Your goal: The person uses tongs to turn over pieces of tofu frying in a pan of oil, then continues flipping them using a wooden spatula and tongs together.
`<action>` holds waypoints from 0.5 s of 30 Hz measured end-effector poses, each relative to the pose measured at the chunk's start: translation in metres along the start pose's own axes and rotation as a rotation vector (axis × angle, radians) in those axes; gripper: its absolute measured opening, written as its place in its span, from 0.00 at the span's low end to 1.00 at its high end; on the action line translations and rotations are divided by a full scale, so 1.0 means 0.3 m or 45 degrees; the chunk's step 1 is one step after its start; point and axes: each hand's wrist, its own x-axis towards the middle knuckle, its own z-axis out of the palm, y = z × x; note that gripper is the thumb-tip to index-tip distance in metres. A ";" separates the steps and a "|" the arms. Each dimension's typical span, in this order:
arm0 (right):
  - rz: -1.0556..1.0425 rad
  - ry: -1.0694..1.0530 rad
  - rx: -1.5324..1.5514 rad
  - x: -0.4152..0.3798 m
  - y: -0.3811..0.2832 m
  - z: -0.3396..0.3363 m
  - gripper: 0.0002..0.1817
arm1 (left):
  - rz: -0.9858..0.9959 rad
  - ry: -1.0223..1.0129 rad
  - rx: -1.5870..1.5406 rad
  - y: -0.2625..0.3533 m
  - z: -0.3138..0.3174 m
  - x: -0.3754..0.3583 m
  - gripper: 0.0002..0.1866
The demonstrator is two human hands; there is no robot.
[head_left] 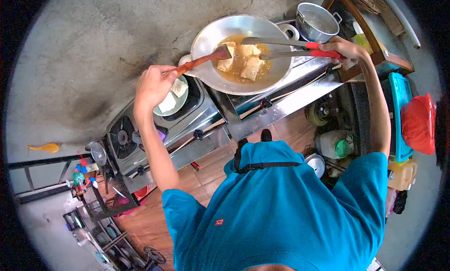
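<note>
A large metal wok [208, 76] on the stove holds bubbling oil [236, 76] with several pale folded pieces [252, 68] in it. My left hand [155, 86] is closed on the handle of a wooden spatula [201, 60], whose blade touches a piece at the wok's left side. My right hand [344, 50] grips red-handled metal tongs [281, 54]; their two arms are apart and reach over the oil by the pieces on the right. Below my left hand's spatula, a pale bowl [183, 102] with white pieces [167, 103] sits on the stove.
A metal pot [318, 34] stands behind the tongs at the upper right. The stove [187, 135] runs down to the left. A wooden cabinet [391, 62], a blue tray [399, 116] and a red bag [418, 123] are at the right. A dish rack [112, 243] is lower left.
</note>
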 end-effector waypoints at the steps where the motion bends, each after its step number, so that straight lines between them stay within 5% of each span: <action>1: 0.044 -0.003 -0.025 0.012 0.012 -0.013 0.28 | 0.033 -0.022 0.029 0.026 0.009 0.001 0.14; 4: 0.079 -0.274 -0.156 0.050 0.011 -0.063 0.30 | 0.118 -0.016 0.081 0.056 0.052 0.019 0.14; 15: 0.131 -0.338 -0.124 0.123 0.035 -0.020 0.27 | 0.094 -0.121 0.219 0.150 0.160 0.070 0.15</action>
